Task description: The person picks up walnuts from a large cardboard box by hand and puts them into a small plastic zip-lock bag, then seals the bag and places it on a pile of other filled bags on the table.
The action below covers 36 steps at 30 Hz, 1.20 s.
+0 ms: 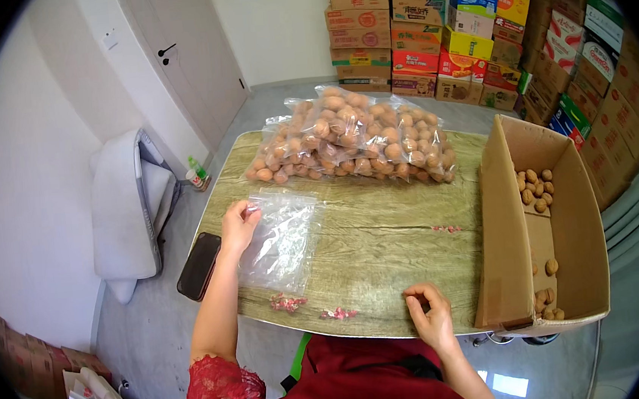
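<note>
My left hand (240, 224) pinches the upper left corner of a clear plastic zip bag (283, 242), which lies flat on the wood-patterned table (393, 261). Light glints off the bag, and I cannot tell whether several are stacked there. My right hand (433, 314) is at the table's near edge, loosely curled with a gap between thumb and forefinger, and holds nothing. Clear bags full of walnuts (348, 134) are piled at the table's far side. To the right, an open cardboard box (505, 234) holds loose walnuts (536, 189) in two groups.
A dark phone (201, 267) lies at the table's left edge, close to my left forearm. Stacked cartons (359, 31) line the far wall and right side. A folded grey-white cushioned item (126, 210) leans by the left wall, near a green bottle (197, 167).
</note>
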### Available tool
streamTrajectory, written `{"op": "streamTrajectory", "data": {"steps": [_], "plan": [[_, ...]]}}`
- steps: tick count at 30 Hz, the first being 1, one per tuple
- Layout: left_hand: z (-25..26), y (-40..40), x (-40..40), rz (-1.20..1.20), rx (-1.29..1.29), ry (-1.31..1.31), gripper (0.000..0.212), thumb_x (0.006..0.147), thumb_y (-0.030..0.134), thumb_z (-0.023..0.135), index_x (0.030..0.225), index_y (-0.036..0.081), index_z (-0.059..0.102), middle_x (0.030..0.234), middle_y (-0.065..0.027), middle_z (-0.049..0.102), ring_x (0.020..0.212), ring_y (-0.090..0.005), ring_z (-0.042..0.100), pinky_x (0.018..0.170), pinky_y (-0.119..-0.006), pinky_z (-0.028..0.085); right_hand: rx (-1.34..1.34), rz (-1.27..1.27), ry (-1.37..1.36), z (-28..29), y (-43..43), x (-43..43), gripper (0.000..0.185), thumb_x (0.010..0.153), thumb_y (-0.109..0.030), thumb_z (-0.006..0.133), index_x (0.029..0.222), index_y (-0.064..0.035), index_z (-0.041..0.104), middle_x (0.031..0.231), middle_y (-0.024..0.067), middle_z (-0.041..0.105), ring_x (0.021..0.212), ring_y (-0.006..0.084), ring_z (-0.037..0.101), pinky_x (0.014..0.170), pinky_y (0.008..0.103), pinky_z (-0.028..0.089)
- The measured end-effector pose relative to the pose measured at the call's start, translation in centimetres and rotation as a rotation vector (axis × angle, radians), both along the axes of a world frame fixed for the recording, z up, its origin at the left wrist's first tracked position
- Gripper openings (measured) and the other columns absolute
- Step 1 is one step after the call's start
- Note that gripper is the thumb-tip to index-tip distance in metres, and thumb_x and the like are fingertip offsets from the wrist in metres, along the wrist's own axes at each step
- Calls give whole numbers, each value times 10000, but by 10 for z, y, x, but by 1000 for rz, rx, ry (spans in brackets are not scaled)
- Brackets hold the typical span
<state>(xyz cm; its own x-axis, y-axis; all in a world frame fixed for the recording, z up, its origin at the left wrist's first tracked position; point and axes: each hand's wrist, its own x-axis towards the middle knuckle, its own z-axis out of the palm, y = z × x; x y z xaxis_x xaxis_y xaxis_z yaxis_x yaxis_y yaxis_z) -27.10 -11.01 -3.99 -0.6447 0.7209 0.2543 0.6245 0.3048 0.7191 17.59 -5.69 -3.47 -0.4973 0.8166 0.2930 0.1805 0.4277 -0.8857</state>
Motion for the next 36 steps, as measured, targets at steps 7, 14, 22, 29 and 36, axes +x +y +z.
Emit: {"op": "streamTrajectory", "data": {"steps": [7,14,22,29,36], "plan": [[88,23,102,-467,198,53,65,844,61,672,854,14,628,816,-60,590,845,-184,582,748,-314,449,292,-23,47,50,13,-20,255,794,24,668,1042,-27,637,1054,138,610,926,292,606,785,361,509],[114,36,159,-668,227,117,87,870,114,642,841,32,642,819,-76,594,838,-263,569,806,-356,415,574,-84,25,95,33,-31,392,729,-9,723,1109,-53,639,1203,154,556,1097,353,531,912,428,468],[108,42,186,-711,247,119,126,921,117,575,842,56,652,815,-65,589,854,-257,561,804,-352,397,530,18,62,93,32,-29,410,742,-50,744,1138,-70,638,1260,169,515,1107,357,530,925,428,469],[95,42,199,-709,243,133,140,938,113,548,858,54,646,839,-75,604,876,-273,572,791,-381,413,538,0,28,89,26,-26,332,743,-60,750,1054,-54,635,1274,180,506,1128,361,525,921,434,472],[85,41,202,-789,160,321,127,909,68,554,1002,54,639,987,-103,607,979,-310,560,844,-407,431,739,-8,-45,87,23,-22,261,691,-48,736,938,-74,654,1230,125,546,1147,332,516,952,445,452]]}}
